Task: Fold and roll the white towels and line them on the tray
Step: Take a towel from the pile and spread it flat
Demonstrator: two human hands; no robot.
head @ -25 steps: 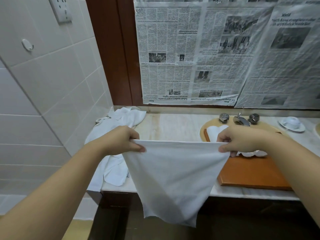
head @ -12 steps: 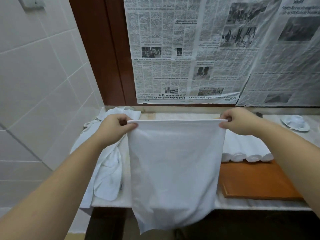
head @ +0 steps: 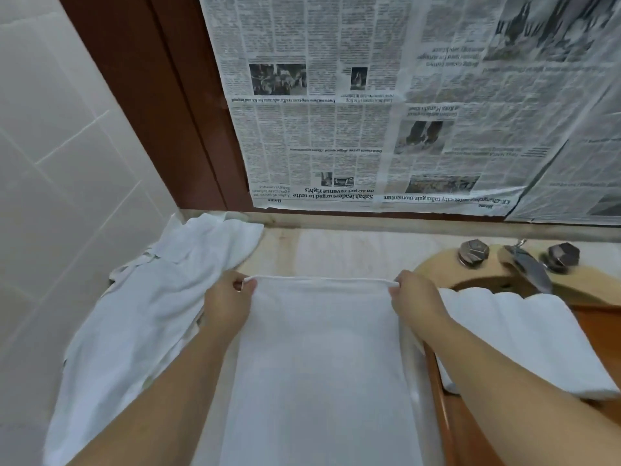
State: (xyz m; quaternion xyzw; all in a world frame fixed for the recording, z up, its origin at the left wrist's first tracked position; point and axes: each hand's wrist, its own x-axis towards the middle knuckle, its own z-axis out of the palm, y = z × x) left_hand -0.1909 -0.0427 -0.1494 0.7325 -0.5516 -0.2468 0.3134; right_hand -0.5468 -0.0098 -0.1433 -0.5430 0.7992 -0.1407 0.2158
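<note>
One white towel (head: 322, 358) lies spread flat, centre to lower centre of frame, on the marble counter (head: 353, 250); its far edge runs straight between 2 hands. Left hand (head: 228, 306), centre-left, pinches the far left corner w/ thumb & fingers curled round the hem. Right hand (head: 415, 297), centre-right, pinches the far right corner the same way. Both forearms come up from the bottom edge.

Counts: 2 hands, 1 flat towel, 1 loose heap of white towels (head: 148, 317) at left of frame, draped over the counter edge; no. of pieces in the heap can't be told. On the right, rolled towels (head: 524, 341) lie side by side on 1 wooden tray (head: 601, 317); approx 3 rolls by the seams, but blurred & partly behind the right forearm, so not sure. 2 tap knobs (head: 473, 252) & 1 spout (head: 527, 267) upper right, on a tan basin rim (head: 433, 264).

Hidden/cut off: the flat towel's near edge runs out the bottom of frame; tray mostly covered by rolls & arm, cut by the right edge. Newspaper sheets (head: 336, 129) cover the upper half, hung upside down, small print unreadable; at least 2 sheets overlap, the right one cropped. White tiled wall (head: 60, 156) upper left
</note>
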